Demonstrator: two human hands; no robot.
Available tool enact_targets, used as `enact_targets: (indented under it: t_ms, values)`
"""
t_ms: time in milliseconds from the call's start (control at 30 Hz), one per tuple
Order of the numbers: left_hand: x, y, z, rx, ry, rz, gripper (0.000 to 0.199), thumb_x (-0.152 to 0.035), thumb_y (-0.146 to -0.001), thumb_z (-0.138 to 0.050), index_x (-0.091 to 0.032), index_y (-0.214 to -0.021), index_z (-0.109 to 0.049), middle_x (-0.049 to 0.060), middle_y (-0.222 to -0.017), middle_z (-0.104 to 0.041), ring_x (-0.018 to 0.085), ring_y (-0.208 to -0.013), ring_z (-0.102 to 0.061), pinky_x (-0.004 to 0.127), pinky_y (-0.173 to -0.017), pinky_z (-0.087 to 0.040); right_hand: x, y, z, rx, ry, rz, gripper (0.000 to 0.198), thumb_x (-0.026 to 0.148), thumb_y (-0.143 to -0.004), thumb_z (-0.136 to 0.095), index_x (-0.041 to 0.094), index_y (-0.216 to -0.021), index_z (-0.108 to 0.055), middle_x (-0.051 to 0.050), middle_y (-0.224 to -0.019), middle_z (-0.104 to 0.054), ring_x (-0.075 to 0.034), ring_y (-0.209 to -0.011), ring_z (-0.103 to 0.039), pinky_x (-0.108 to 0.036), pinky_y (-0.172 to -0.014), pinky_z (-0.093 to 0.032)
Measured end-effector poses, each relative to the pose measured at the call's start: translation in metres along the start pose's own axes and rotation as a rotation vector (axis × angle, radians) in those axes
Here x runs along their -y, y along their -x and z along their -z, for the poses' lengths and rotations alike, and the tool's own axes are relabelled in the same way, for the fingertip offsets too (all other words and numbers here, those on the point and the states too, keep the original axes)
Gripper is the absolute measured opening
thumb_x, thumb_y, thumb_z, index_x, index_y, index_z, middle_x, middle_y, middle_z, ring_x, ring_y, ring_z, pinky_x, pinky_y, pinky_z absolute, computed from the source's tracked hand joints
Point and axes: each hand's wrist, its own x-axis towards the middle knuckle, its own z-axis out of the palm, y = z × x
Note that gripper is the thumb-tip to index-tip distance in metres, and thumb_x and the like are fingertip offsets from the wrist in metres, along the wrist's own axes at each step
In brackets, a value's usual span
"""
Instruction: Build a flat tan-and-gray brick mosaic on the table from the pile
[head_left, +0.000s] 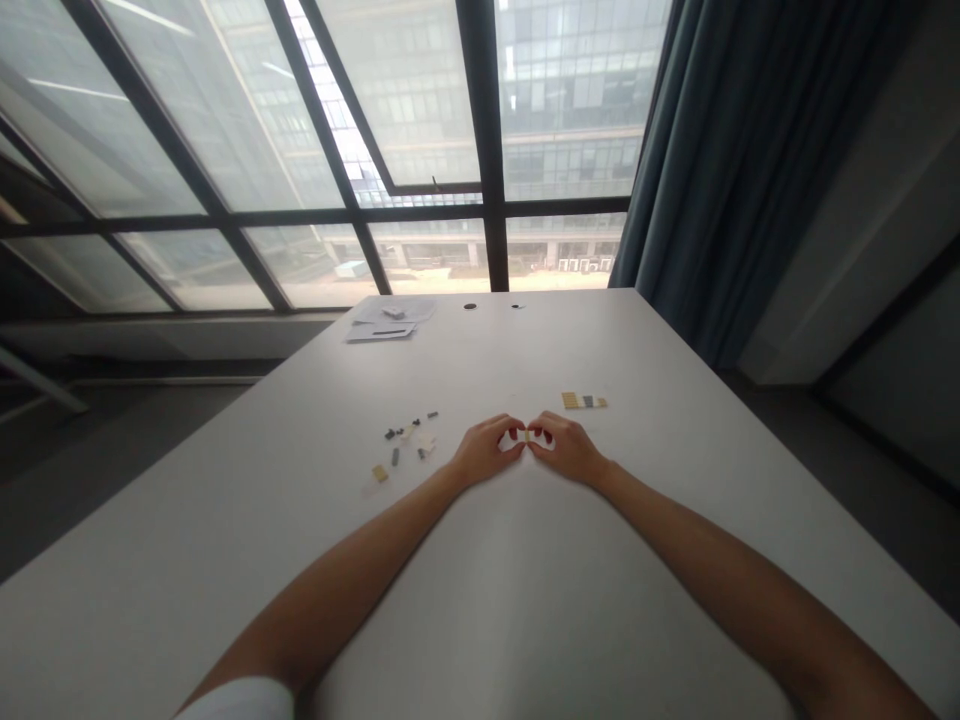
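Note:
My left hand (486,448) and my right hand (568,445) meet over the middle of the white table (495,580). Between their fingertips they pinch a small tan brick-like piece (526,436), partly covered by the fingers. Thumbs are below and the other fingers curl above it. Just beyond my right hand lies a flat row of tan and grey pieces (583,400). To the left of my left hand are scattered small pieces: a tan one (380,473), a grey one (395,457), pale ones (427,443) and several dark ones (400,432).
White papers (381,330) with a small object on top lie at the table's far left corner. Two dark round spots (470,306) show near the far edge. Behind stand framed windows, with a blue curtain (712,180) at the right.

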Motion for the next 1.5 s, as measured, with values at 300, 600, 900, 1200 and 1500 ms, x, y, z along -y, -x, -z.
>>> enact_targets:
  t_ms: [300,600,900,1200,1500]
  values:
    - [0.001,-0.002,0.001,-0.001,-0.008,-0.001,0.023,-0.026,-0.088,-0.056,-0.024,-0.108,-0.068,0.000,-0.091,-0.069,0.011,-0.066,-0.055,0.023,-0.069,-0.044,-0.013,-0.021,0.033,-0.189,0.032,-0.151,0.011,0.019,-0.079,-0.065,0.019,-0.089,-0.066,-0.001,-0.081,-0.064,-0.013,-0.065,-0.053,-0.026,-0.065,-0.043]
    - [0.002,-0.004,0.001,0.036,-0.022,-0.002,0.024,-0.028,-0.091,-0.051,-0.022,-0.104,-0.070,0.001,-0.090,-0.070,0.012,-0.066,-0.055,0.024,-0.068,-0.043,-0.090,-0.030,0.116,-0.341,-0.003,-0.362,0.023,0.032,-0.073,-0.068,0.015,-0.088,-0.073,-0.004,-0.078,-0.069,-0.015,-0.064,-0.055,-0.027,-0.063,-0.045]
    - [0.004,-0.004,0.001,0.090,0.000,0.016,0.028,-0.031,-0.094,-0.047,-0.020,-0.105,-0.070,0.002,-0.088,-0.071,0.012,-0.067,-0.056,0.024,-0.068,-0.044,-0.143,0.000,0.120,-0.114,0.137,-0.468,0.026,0.031,-0.070,-0.070,0.014,-0.089,-0.077,-0.004,-0.077,-0.069,-0.014,-0.064,-0.054,-0.026,-0.062,-0.042]
    - [0.003,-0.004,0.002,0.114,0.007,0.038,0.037,-0.040,-0.099,-0.041,-0.020,-0.107,-0.071,0.004,-0.095,-0.074,0.016,-0.077,-0.063,0.025,-0.074,-0.047,-0.145,0.007,0.109,0.049,0.060,-0.516,0.023,0.026,-0.072,-0.069,0.013,-0.088,-0.077,-0.003,-0.074,-0.068,-0.013,-0.065,-0.055,-0.022,-0.059,-0.042]
    - [0.003,-0.004,0.004,0.140,0.019,0.063,0.042,-0.042,-0.101,-0.035,-0.021,-0.110,-0.071,0.004,-0.092,-0.075,0.018,-0.086,-0.067,0.027,-0.080,-0.048,-0.142,0.006,0.114,0.043,0.075,-0.565,0.022,0.022,-0.073,-0.068,0.010,-0.088,-0.077,-0.006,-0.077,-0.072,-0.015,-0.068,-0.060,-0.022,-0.063,-0.044]
